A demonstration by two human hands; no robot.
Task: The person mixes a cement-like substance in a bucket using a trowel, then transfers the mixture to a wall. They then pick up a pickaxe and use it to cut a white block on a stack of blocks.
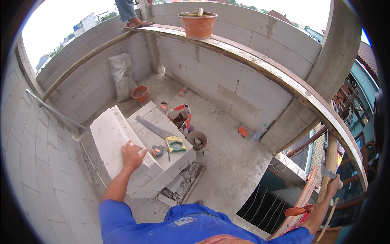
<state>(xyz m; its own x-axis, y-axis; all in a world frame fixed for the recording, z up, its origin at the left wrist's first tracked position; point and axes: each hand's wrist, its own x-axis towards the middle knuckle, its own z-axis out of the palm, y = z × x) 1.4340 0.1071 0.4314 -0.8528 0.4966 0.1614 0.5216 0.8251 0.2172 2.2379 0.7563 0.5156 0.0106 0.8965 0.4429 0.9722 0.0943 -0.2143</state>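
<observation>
My left hand (pixel 132 155) lies on a large pale lightweight block (pixel 109 132) with its fingers spread. The block tops a stack of similar blocks (pixel 178 160). On the stack beside it are a handsaw (pixel 156 129) with a yellow-green handle and an orange-and-black tape measure (pixel 157 151). Far to the right, my right hand (pixel 334 185) is closed round a tool with a grey metal blade (pixel 327 172); its exact kind is unclear. That hand is close to an upright wooden pole (pixel 331 152).
An opening in the floor (pixel 260 203) lies front right. Behind the stack are a mortar bucket (pixel 198 140), an open sack (pixel 179 116) and an orange bucket (pixel 140 93). A raised plank (pixel 260 53) carries another bucket (pixel 198 25) and a person's foot (pixel 144 24). Rubble (pixel 185 183) lies by the stack.
</observation>
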